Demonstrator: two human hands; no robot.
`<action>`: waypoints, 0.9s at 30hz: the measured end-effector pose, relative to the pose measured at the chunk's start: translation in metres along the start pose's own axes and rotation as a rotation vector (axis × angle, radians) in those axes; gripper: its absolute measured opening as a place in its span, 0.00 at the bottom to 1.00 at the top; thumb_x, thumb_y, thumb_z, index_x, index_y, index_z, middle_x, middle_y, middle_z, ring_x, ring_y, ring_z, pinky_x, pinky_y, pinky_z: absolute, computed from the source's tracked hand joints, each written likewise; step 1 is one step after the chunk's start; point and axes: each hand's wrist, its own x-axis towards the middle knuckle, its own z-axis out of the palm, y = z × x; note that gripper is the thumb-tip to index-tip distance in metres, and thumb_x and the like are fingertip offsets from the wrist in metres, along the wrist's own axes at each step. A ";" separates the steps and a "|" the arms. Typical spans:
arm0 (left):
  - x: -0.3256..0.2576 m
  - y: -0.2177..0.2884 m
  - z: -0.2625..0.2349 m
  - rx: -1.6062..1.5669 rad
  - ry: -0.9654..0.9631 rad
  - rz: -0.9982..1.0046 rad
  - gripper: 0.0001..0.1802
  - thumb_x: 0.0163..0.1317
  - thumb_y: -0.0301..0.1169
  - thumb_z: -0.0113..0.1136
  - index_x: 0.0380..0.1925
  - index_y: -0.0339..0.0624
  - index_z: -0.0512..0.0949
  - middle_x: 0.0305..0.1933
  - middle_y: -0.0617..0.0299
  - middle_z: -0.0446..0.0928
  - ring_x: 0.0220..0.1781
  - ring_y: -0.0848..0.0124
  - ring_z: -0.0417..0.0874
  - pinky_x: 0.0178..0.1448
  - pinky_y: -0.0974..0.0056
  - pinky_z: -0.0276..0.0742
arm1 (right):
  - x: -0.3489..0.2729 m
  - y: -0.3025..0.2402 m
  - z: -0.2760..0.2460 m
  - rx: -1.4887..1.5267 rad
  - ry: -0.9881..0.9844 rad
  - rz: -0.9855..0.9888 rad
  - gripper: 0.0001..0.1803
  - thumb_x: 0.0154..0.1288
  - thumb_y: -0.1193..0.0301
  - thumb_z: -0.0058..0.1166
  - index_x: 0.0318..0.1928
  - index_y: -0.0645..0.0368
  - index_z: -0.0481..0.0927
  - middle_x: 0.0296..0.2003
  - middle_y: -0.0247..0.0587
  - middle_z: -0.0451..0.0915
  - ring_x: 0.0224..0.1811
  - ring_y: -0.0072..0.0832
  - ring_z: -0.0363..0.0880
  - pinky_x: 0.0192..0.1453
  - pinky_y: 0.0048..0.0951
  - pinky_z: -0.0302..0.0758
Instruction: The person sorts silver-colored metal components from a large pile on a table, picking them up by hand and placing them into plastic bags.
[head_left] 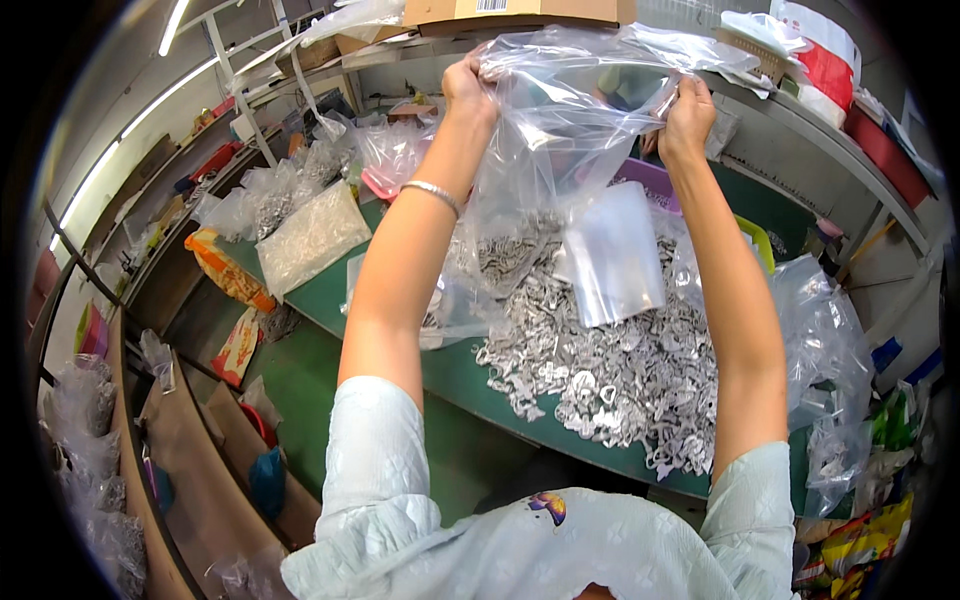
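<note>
Both arms are raised and stretched forward over the table. A large clear plastic bag [540, 130] hangs between my hands, its mouth spread wide. My left hand [468, 85] grips one side of the rim, and my right hand [688, 115] grips the other with bent fingers. Below lies a wide heap of small silver-grey metal pieces [620, 390] in assorted flat shapes. Some pieces show through the bag's lower part; whether they are inside or behind it I cannot tell. A stack of flat clear bags [612, 260] rests on the heap.
The green table [455, 380] carries a purple basin [655, 182] behind the heap and a filled clear bag [312, 238] at left. Crumpled plastic [820, 340] lies at right. A shelf with a cardboard box [520, 12] spans the back. Brown boards [180, 430] stand at lower left.
</note>
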 end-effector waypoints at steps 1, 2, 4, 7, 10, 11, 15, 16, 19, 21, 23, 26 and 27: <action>0.007 -0.001 -0.003 -0.009 -0.048 0.045 0.09 0.50 0.23 0.40 0.29 0.31 0.69 0.17 0.65 0.62 0.15 0.75 0.59 0.20 0.69 0.62 | -0.004 0.000 0.005 -0.070 0.075 -0.032 0.10 0.68 0.72 0.36 0.34 0.63 0.71 0.18 0.31 0.67 0.15 0.18 0.63 0.19 0.25 0.69; 0.013 -0.002 -0.008 -0.018 -0.099 0.091 0.08 0.51 0.24 0.41 0.29 0.31 0.70 0.17 0.65 0.63 0.15 0.75 0.60 0.20 0.69 0.62 | -0.011 0.003 0.010 -0.077 0.059 -0.093 0.10 0.68 0.72 0.36 0.34 0.63 0.71 0.17 0.31 0.67 0.15 0.17 0.63 0.19 0.24 0.68; 0.026 -0.007 -0.036 0.024 -0.130 0.152 0.07 0.52 0.25 0.43 0.25 0.33 0.70 0.16 0.65 0.63 0.16 0.75 0.61 0.20 0.69 0.62 | -0.021 0.027 0.006 -0.088 0.040 -0.205 0.10 0.68 0.72 0.36 0.34 0.62 0.71 0.16 0.31 0.65 0.15 0.17 0.64 0.18 0.23 0.65; 0.023 -0.041 -0.106 0.173 0.036 0.247 0.09 0.54 0.27 0.44 0.20 0.35 0.71 0.16 0.64 0.64 0.17 0.74 0.63 0.21 0.69 0.62 | -0.050 0.091 -0.036 -0.372 -0.078 -0.036 0.10 0.70 0.71 0.35 0.37 0.62 0.70 0.16 0.30 0.66 0.14 0.18 0.64 0.19 0.21 0.65; -0.006 -0.063 -0.187 0.296 0.098 -0.042 0.08 0.54 0.25 0.44 0.24 0.33 0.73 0.19 0.61 0.68 0.20 0.71 0.68 0.25 0.66 0.69 | -0.093 0.125 -0.088 -0.499 -0.288 0.381 0.12 0.66 0.68 0.44 0.44 0.63 0.70 0.22 0.34 0.71 0.23 0.19 0.70 0.29 0.22 0.70; -0.011 -0.064 -0.216 0.411 0.146 -0.068 0.08 0.54 0.24 0.45 0.26 0.33 0.74 0.21 0.60 0.70 0.21 0.70 0.70 0.27 0.64 0.72 | -0.106 0.129 -0.096 -0.540 -0.340 0.452 0.16 0.63 0.67 0.48 0.47 0.64 0.68 0.28 0.39 0.73 0.28 0.23 0.72 0.33 0.25 0.70; -0.043 -0.074 -0.211 0.511 0.285 -0.101 0.13 0.53 0.23 0.47 0.38 0.31 0.75 0.28 0.57 0.74 0.29 0.67 0.75 0.34 0.65 0.74 | -0.130 0.131 -0.144 -1.095 -0.448 0.434 0.37 0.52 0.61 0.60 0.57 0.68 0.60 0.46 0.55 0.71 0.49 0.40 0.69 0.52 0.35 0.67; -0.043 -0.075 -0.208 0.647 0.248 -0.088 0.15 0.52 0.24 0.48 0.41 0.30 0.74 0.31 0.55 0.74 0.34 0.66 0.75 0.39 0.64 0.74 | -0.134 0.129 -0.153 -1.313 -0.461 0.347 0.42 0.49 0.60 0.62 0.59 0.69 0.58 0.50 0.58 0.69 0.54 0.45 0.66 0.56 0.38 0.64; -0.040 -0.068 -0.198 1.052 0.208 0.045 0.25 0.49 0.26 0.53 0.50 0.29 0.68 0.44 0.48 0.71 0.47 0.60 0.72 0.52 0.62 0.69 | -0.151 0.140 -0.166 -1.406 -0.291 0.336 0.50 0.43 0.65 0.66 0.62 0.68 0.50 0.50 0.61 0.68 0.54 0.52 0.66 0.57 0.41 0.64; -0.048 -0.077 -0.179 1.296 0.264 0.234 0.33 0.46 0.26 0.56 0.55 0.28 0.61 0.54 0.44 0.65 0.57 0.56 0.66 0.61 0.60 0.62 | -0.161 0.143 -0.173 -1.455 -0.265 0.347 0.53 0.42 0.69 0.67 0.63 0.68 0.46 0.50 0.62 0.69 0.53 0.54 0.67 0.57 0.41 0.64; -0.065 -0.084 -0.154 1.358 0.398 0.296 0.38 0.44 0.26 0.57 0.58 0.29 0.56 0.59 0.42 0.56 0.62 0.53 0.59 0.65 0.59 0.54 | -0.168 0.143 -0.174 -1.483 -0.329 0.359 0.52 0.43 0.73 0.66 0.64 0.68 0.45 0.48 0.62 0.70 0.51 0.53 0.69 0.55 0.41 0.66; -0.085 -0.095 -0.105 1.265 0.436 0.370 0.38 0.46 0.24 0.55 0.59 0.29 0.53 0.61 0.42 0.54 0.64 0.52 0.56 0.66 0.58 0.52 | -0.164 0.157 -0.202 -1.169 -0.177 0.163 0.45 0.49 0.76 0.60 0.63 0.69 0.47 0.44 0.63 0.72 0.46 0.53 0.73 0.52 0.40 0.68; -0.097 -0.093 -0.098 1.194 0.422 0.363 0.37 0.46 0.24 0.54 0.58 0.30 0.53 0.61 0.43 0.54 0.64 0.53 0.56 0.65 0.58 0.52 | -0.164 0.149 -0.193 -1.195 -0.160 0.227 0.41 0.50 0.77 0.58 0.62 0.70 0.49 0.43 0.64 0.73 0.45 0.53 0.73 0.51 0.40 0.69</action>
